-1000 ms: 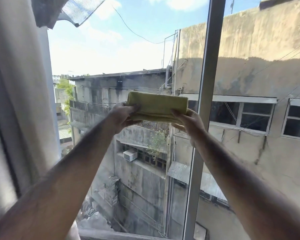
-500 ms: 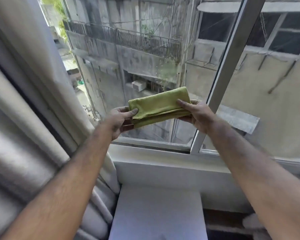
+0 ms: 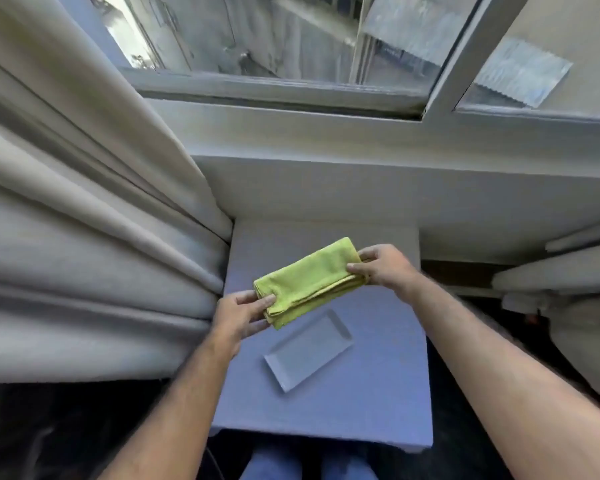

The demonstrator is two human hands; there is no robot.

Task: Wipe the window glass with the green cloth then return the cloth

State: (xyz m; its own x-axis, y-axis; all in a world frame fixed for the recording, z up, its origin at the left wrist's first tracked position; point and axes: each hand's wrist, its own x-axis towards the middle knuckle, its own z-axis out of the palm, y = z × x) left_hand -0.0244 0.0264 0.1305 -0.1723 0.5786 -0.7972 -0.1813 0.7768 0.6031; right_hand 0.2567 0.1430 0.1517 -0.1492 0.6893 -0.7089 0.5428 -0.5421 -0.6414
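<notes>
You hold the green cloth (image 3: 309,280) by its 2 short ends, above the small table (image 3: 388,393) and just past the far end of the clear tray (image 3: 309,349). Your left hand (image 3: 241,315) pinches the near-left end with the thumb on top; your right hand (image 3: 378,265) pinches the far-right end the same way.

If you let go with 1 hand first, the folded layers can fall open and drape over the tray rim or onto the table. If you drop it from here, it likely lands half off the tray.

The cloth is yellow-green, folded into a thick oblong, with loose layered edges along your side. It looks dry, though blur makes that uncertain.
</notes>
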